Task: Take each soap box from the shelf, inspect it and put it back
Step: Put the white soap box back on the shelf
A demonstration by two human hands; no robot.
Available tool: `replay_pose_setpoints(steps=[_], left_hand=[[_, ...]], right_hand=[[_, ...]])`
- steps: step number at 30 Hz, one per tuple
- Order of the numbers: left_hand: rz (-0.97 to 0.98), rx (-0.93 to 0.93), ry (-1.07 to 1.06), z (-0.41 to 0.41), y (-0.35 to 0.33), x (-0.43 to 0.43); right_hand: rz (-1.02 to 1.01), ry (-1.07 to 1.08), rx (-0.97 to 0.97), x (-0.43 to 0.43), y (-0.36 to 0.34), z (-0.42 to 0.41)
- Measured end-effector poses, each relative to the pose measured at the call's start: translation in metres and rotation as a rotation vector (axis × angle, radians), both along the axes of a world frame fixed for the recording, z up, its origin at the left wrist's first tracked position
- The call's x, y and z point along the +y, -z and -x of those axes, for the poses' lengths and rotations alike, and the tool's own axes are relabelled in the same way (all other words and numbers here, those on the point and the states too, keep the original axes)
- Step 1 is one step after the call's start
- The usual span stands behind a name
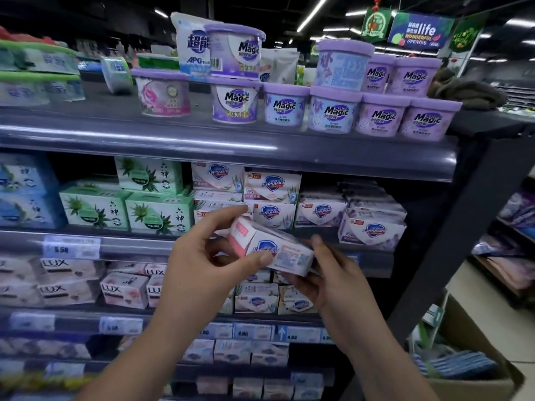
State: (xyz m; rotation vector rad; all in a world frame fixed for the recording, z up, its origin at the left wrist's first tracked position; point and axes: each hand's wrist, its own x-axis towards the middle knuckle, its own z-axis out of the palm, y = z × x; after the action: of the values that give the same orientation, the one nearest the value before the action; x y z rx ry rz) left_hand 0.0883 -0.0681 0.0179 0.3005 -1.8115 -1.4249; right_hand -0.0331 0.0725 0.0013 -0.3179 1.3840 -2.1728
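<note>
A white and pink Safeguard soap box [278, 250] is held tilted in front of the shelf, between both hands. My left hand [208, 256] grips its left end, thumb on the front face and fingers over the top. My right hand [330, 273] holds the right end from below and behind. Behind the box, more Safeguard soap boxes [272, 186] are stacked on the middle shelf [130, 244], with a gap in the row just behind the held box.
Green aloe soap boxes [156, 212] and blue ones [26, 192] stand left of the Safeguard stack. Lux soap boxes [121, 287] fill the shelf below. Purple Magic tubs [333, 111] line the top shelf. A cardboard box [469, 369] sits on the floor at right.
</note>
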Motion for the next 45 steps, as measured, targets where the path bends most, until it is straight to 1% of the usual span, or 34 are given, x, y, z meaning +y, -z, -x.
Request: replay_pose_setpoints(steps=[4, 6, 7, 9, 11, 13, 15, 18, 20, 22, 23, 26, 28, 33, 36, 40, 42, 45], left_hand=[[0.117, 0.067, -0.131, -0.001, 0.003, 0.001], [0.076, 0.086, -0.151, -0.001, 0.004, -0.003], [0.012, 0.074, -0.137, 0.0, 0.004, -0.006], [-0.19, 0.032, -0.045, 0.001, 0.009, -0.012], [-0.385, -0.001, 0.056, 0.004, 0.013, -0.015], [-0.5, 0.006, 0.099, 0.008, 0.019, -0.016], [-0.52, -0.001, 0.108, 0.01, 0.022, -0.018], [-0.397, 0.003, 0.139, 0.011, 0.025, -0.021], [-0.232, 0.016, 0.138, 0.01, 0.023, -0.023], [-0.041, -0.014, 0.149, 0.011, 0.023, -0.024], [0.023, -0.033, 0.158, 0.013, 0.023, -0.023], [0.121, -0.038, 0.184, 0.022, 0.026, -0.021], [0.192, -0.022, 0.127, 0.031, 0.03, -0.019], [0.283, 0.006, -0.097, 0.059, 0.032, -0.01], [0.319, -0.058, -0.177, 0.071, 0.031, -0.006], [0.381, -0.208, -0.121, 0.076, 0.036, -0.001], [0.39, -0.213, -0.071, 0.078, 0.036, 0.001], [0.375, -0.219, -0.054, 0.081, 0.037, 0.003]], right_hand=[[0.061, -0.066, -0.09, -0.007, 0.001, -0.009], [0.12, -0.055, -0.073, -0.006, -0.002, -0.011], [0.162, -0.036, -0.05, -0.004, -0.003, -0.012], [0.245, -0.003, 0.007, 0.001, -0.008, -0.011], [0.273, 0.005, 0.079, 0.005, -0.012, -0.011], [0.263, 0.001, 0.136, 0.006, -0.013, -0.013], [0.254, 0.004, 0.164, 0.006, -0.012, -0.014], [0.179, 0.044, 0.212, 0.008, -0.011, -0.011], [0.084, 0.081, 0.275, 0.01, -0.011, -0.008], [0.002, 0.113, 0.336, 0.012, -0.008, -0.004], [-0.025, 0.134, 0.364, 0.013, -0.005, 0.0], [-0.073, 0.194, 0.42, 0.014, 0.003, 0.009], [-0.115, 0.228, 0.468, 0.011, 0.008, 0.014], [-0.222, 0.284, 0.556, 0.0, 0.016, 0.026], [-0.287, 0.321, 0.607, -0.002, 0.017, 0.034], [-0.411, 0.232, 0.662, 0.004, 0.019, 0.046], [-0.451, 0.196, 0.672, 0.005, 0.021, 0.05], [-0.497, 0.148, 0.669, 0.004, 0.021, 0.053]])
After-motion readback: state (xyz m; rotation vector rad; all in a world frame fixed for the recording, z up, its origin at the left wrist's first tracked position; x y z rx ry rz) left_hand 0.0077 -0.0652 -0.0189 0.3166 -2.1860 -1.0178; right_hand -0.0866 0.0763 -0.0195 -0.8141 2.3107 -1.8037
